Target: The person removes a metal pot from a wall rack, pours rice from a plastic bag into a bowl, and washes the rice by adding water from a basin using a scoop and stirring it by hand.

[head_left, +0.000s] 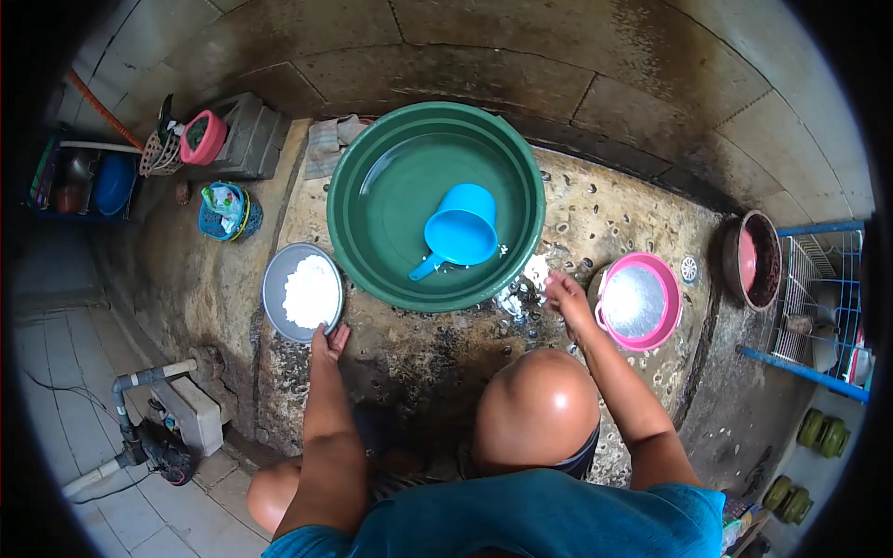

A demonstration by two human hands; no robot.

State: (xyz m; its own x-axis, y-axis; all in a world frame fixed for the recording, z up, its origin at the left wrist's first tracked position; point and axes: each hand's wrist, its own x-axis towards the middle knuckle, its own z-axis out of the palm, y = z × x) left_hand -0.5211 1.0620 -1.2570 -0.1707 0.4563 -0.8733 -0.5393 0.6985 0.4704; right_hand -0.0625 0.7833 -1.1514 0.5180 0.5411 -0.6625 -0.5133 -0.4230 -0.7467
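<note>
A grey round bowl [270, 302] with a heap of white pieces [312, 292] stands at the left. My left hand [330, 344] touches its near rim with the fingertips, the thumb held apart. White scraps [509, 301] lie on the wet floor by the near right side of a large green basin [344, 209]. Just right of those scraps is my right hand [566, 296], its fingers slightly bent and spread. A light blue dipper [462, 228] sits in the basin's water, handle toward the near left. To the right of that hand stands a pink basin [672, 321] with water in it.
A small blue basket [223, 212] holding plastic bags and a pink container [205, 138] on grey blocks stand at the left. Nearer are a pipe and tap [153, 374]. A brown basin [758, 262] leans beside a blue wire rack [828, 302] at the right. A wall [521, 74] closes the back.
</note>
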